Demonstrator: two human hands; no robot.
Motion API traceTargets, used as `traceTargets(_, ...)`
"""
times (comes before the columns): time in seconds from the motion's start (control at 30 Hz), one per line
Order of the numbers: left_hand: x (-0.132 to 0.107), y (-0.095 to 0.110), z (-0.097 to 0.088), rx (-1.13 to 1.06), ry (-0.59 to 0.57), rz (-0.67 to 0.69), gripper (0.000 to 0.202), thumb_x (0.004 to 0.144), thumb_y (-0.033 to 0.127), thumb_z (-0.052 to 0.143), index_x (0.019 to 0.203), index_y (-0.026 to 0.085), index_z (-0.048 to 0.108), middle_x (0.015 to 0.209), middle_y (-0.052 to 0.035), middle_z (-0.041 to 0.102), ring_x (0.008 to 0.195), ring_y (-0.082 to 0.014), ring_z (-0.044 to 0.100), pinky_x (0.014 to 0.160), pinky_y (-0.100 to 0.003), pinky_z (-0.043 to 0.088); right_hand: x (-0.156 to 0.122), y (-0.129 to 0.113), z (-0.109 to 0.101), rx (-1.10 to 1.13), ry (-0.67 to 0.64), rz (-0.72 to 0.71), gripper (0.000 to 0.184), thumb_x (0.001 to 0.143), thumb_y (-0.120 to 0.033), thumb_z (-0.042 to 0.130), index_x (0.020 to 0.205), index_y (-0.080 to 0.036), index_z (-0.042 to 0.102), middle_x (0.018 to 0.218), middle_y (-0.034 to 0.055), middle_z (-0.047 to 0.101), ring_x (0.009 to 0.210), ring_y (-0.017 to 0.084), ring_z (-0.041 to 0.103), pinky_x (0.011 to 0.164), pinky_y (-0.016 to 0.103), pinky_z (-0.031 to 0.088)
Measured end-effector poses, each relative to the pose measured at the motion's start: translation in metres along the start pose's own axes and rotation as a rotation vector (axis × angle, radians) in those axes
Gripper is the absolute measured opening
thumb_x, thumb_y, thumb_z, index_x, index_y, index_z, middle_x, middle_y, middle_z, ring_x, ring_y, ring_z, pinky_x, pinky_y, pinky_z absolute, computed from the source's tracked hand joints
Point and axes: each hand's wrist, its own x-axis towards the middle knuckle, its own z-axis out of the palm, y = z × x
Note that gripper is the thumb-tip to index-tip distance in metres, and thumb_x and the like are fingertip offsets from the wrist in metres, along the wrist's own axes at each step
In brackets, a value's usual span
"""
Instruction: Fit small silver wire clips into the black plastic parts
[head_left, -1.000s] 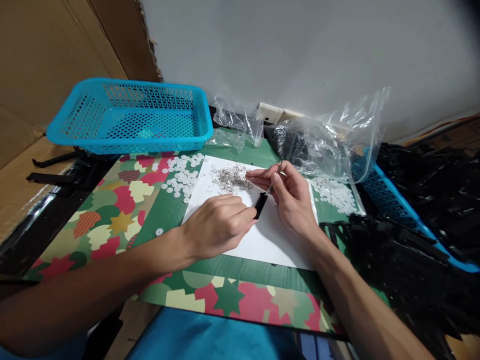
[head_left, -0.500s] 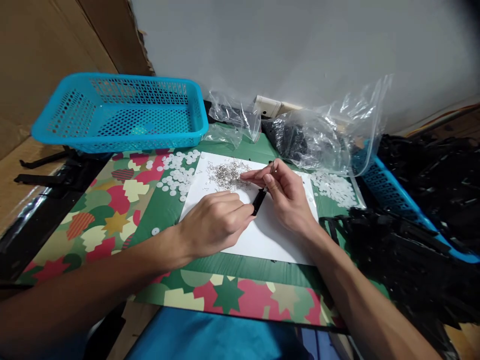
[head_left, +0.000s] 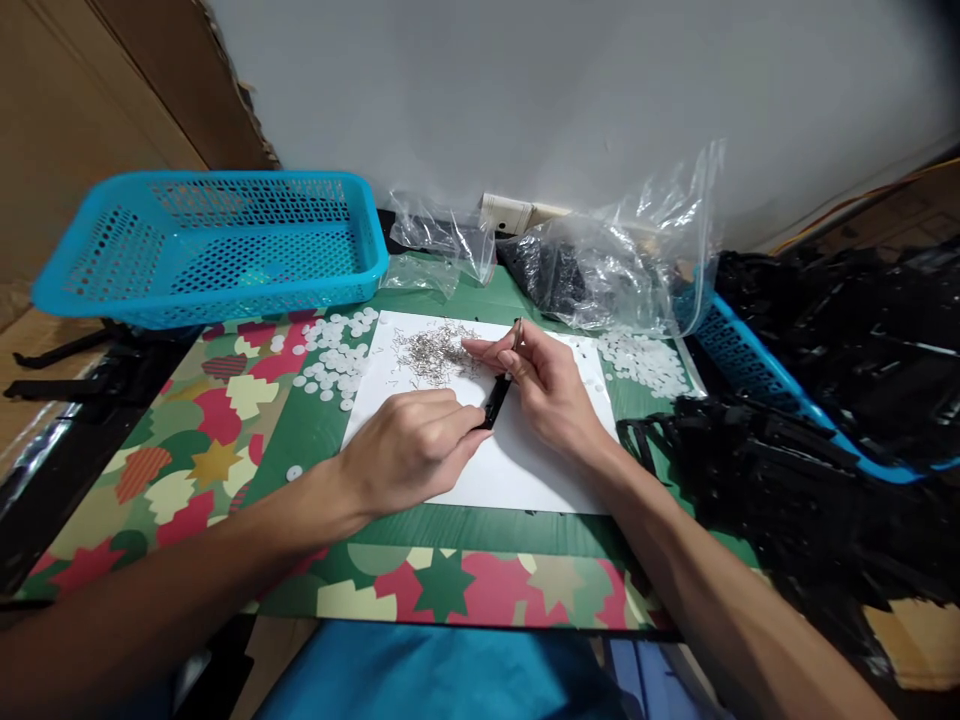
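My left hand (head_left: 409, 450) rests on a white sheet (head_left: 525, 470) with its fingers curled, pinching the lower end of a small black part (head_left: 495, 400). My right hand (head_left: 544, 385) is closed around thin metal tweezers (head_left: 516, 335), whose tip meets the top of the black part. Just beyond my fingers lies a heap of tiny metal pins (head_left: 435, 352) on the sheet. White round discs (head_left: 334, 350) are scattered left of the sheet, and another patch of white discs (head_left: 645, 360) lies to its right.
A blue mesh basket (head_left: 217, 245) stands at the back left on a patterned mat (head_left: 202, 450). Clear plastic bags (head_left: 622, 260) lie against the wall. A second blue basket (head_left: 750, 370) and piles of black plastic parts (head_left: 810, 470) fill the right side.
The view has shifted, so everything sits lower and further left in frame. Both hands stay together on the black part; the tweezers have closed in on its top end.
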Motion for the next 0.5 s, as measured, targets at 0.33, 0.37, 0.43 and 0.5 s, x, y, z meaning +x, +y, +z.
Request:
traceTargets(0.33,0.001,-0.004,0.000,-0.110,0.072,-0.099,0.005,0.097,0.016,0.070,0.099,0.014,0.074,0.077,-0.0023,0.072,0.066,-0.0152,0.065,0.062,-0.029,0.050,0.003,-0.004,-0.003,-0.020,0.069,-0.089,0.023,0.110,-0.042,0.054,0.097,-0.024,0.058,0.109,0.0071,0.075,0.120,0.024,0.072,0.107,0.046,0.056)
traceTargets(0.37,0.002,-0.005,0.000,-0.122,0.088,-0.115,0.006,0.098,0.017,0.071,0.102,0.015,0.075,0.078,-0.0022,0.073,0.067,-0.0150,0.066,0.063,-0.029,0.051,0.003,-0.009,-0.007,-0.078,0.089,-0.131,0.022,0.111,-0.039,0.050,0.100,-0.023,0.060,0.112,0.0074,0.075,0.119,0.023,0.071,0.105,0.044,0.056)
traceTargets(0.43,0.005,-0.006,-0.001,-0.150,0.118,-0.146,0.013,0.098,0.020,0.073,0.110,0.015,0.075,0.079,-0.0023,0.073,0.067,-0.0147,0.066,0.064,-0.029,0.053,-0.001,-0.020,-0.017,-0.268,0.100,-0.222,0.022,0.113,-0.031,0.042,0.107,-0.023,0.062,0.114,0.0075,0.074,0.112,0.021,0.071,0.100,0.040,0.054)
traceTargets(0.5,0.008,-0.006,-0.002,-0.175,0.154,-0.177,0.019,0.097,0.022,0.075,0.115,0.015,0.076,0.080,-0.0035,0.075,0.066,-0.0150,0.066,0.065,-0.030,0.054,-0.006,-0.029,-0.028,-0.506,0.036,-0.278,0.026,0.114,-0.026,0.037,0.111,-0.022,0.063,0.106,0.0069,0.072,0.097,0.019,0.068,0.088,0.037,0.052)
